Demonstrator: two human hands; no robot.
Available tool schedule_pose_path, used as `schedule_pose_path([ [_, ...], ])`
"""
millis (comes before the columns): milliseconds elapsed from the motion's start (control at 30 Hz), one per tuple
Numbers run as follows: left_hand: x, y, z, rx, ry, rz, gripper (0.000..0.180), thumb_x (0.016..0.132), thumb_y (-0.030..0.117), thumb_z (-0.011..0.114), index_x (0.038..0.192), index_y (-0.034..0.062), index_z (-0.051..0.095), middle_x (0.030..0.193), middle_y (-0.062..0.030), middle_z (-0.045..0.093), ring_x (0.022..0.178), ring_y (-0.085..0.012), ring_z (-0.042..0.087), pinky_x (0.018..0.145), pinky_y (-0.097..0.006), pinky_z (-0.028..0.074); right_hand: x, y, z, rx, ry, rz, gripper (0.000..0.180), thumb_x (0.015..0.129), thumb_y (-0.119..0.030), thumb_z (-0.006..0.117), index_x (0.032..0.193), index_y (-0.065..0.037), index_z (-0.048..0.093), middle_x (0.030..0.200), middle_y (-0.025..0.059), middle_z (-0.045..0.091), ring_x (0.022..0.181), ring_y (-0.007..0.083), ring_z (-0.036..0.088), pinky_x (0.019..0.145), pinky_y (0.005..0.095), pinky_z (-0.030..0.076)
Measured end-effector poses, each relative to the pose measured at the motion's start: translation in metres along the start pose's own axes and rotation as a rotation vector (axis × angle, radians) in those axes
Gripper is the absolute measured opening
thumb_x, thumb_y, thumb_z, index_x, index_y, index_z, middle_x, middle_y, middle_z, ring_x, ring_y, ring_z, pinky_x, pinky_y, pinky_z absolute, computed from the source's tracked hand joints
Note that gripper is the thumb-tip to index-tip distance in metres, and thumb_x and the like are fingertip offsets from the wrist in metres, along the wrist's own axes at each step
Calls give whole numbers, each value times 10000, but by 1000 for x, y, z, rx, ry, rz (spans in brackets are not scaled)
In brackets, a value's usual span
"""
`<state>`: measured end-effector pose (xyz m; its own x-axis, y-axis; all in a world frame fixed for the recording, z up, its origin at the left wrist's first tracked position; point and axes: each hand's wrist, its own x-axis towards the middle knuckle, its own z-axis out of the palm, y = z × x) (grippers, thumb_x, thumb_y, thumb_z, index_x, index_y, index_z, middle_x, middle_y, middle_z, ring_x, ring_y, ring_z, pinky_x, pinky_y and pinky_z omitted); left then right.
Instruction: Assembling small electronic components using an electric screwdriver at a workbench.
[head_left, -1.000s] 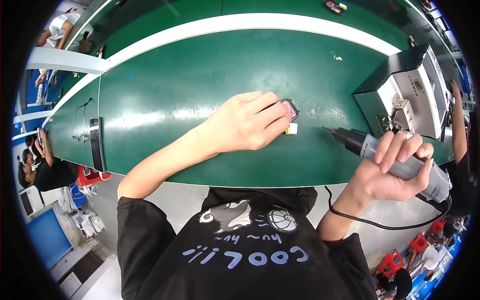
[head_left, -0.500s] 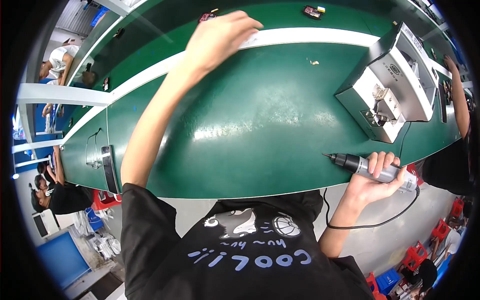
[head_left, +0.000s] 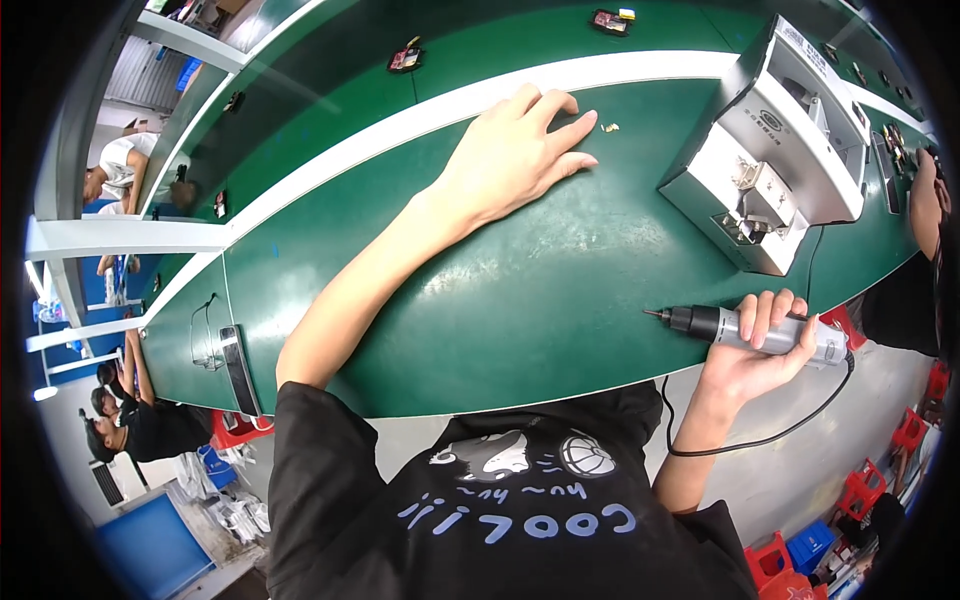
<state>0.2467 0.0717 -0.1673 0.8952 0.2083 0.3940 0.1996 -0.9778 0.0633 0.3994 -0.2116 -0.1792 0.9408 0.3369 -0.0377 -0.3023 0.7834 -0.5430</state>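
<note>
Meanwhile right hand (head_left: pixel 745 350) clamps the electric screwdriver (head_left: pixel 745 328) beside the grey machine (head_left: pixel 770 130); left hand (head_left: pixel 510 155) lies flat, grip apart.

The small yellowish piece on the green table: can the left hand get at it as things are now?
Probably yes. The left hand lies flat on the green table, fingers spread, and the small piece sits just beyond its fingertips with only bare surface between them. Nothing blocks the way.

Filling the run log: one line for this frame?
left hand: flat on bench, empty | right hand: grips screwdriver | feeder box: untouched
</note>
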Motion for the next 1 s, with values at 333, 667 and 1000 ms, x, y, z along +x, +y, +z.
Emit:
schedule_pose_path([
  [333, -16, 45, 3, -30, -39, -175, 535, 996, 349, 696, 1436, 61, 602, 1394, -115, 540, 1248, -299, 489, 1055, -438, 392, 0, 0, -1, 0, 11, 8, 234, 1071, -271, 536, 1001, -48, 513, 782, 62, 478, 504, 120, 363, 457, 276, 340],
  [667, -34, 31, -13, -1, -67, -204, 513, 988, 339, 700, 1443, 122, 605, 1396, -127, 554, 1277, -302, 523, 1058, -442, 391, 0, 3, 2, -4, 21, 28, 225, 1066, -266, 532, 1002, -52, 513, 779, 55, 470, 506, 117, 365, 461, 274, 340],
  [1000, -245, -244, -100, 855, -118, -1018, 542, 1051, 451, 573, 1495, 145, 516, 1483, -205, 492, 1420, -388, 438, 1074, -699, 380, 1, 0, 6, -9, 25, 20, 244, 1066, -277, 528, 974, -51, 529, 778, 59, 478, 495, 118, 373, 433, 277, 339],
])
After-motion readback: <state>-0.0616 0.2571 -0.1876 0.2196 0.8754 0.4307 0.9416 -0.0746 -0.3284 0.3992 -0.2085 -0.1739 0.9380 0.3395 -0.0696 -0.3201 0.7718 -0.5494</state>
